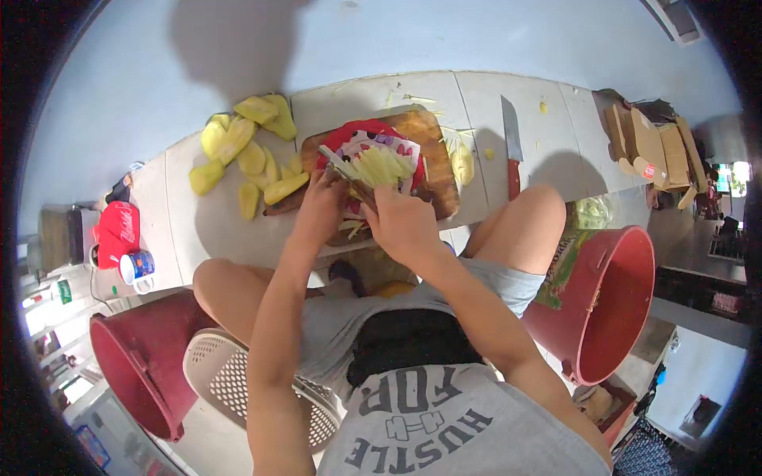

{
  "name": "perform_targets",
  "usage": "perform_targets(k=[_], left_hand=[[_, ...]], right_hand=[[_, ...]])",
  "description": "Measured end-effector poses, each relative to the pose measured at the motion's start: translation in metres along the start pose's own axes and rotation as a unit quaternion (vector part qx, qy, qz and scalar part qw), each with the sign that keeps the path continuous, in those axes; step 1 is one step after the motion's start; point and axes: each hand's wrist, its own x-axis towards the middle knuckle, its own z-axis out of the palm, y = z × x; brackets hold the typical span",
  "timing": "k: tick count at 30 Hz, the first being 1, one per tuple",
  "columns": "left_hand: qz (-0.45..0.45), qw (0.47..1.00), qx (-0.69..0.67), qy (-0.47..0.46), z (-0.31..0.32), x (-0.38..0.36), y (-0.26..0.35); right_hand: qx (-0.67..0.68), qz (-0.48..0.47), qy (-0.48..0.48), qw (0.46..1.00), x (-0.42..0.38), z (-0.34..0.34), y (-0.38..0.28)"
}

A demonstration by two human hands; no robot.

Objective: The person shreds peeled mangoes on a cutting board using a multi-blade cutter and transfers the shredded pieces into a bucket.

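A wooden cutting board (440, 170) lies on the tiled counter, with a red and white patterned cloth (361, 131) on it. Pale green-yellow strips (381, 165) are heaped over the cloth. My left hand (324, 205) is closed at the near left side of the heap, beside a thin blade (337, 161); what its fingers grip is hard to make out. My right hand (401, 222) is closed around the dark handle of a knife (363, 193) at the near side of the strips. Peeled yellow pieces (252, 159) lie left of the board.
A large knife (511, 131) with a red handle and a peeled piece (462, 163) lie right of the board. Red bins (611, 305) stand at both sides below the counter. A perforated basket (218, 365) is at lower left, cardboard boxes (647, 143) at far right.
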Motion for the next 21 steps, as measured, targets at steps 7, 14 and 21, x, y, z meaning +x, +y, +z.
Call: perform_targets(k=[7,14,21], left_hand=[[0.069,0.991,0.090,-0.068,0.003,0.004,-0.005],[0.055,0.994,0.083,-0.049,-0.005,0.008,0.004],[0.030,0.994,0.092,-0.051,-0.008,0.001,0.011]], right_hand=[[-0.077,0.020,-0.067,0.995,-0.005,0.014,0.003],[-0.139,0.063,-0.131,0.980,0.002,0.017,0.004],[-0.115,0.064,-0.110,0.985,-0.007,0.019,0.003]])
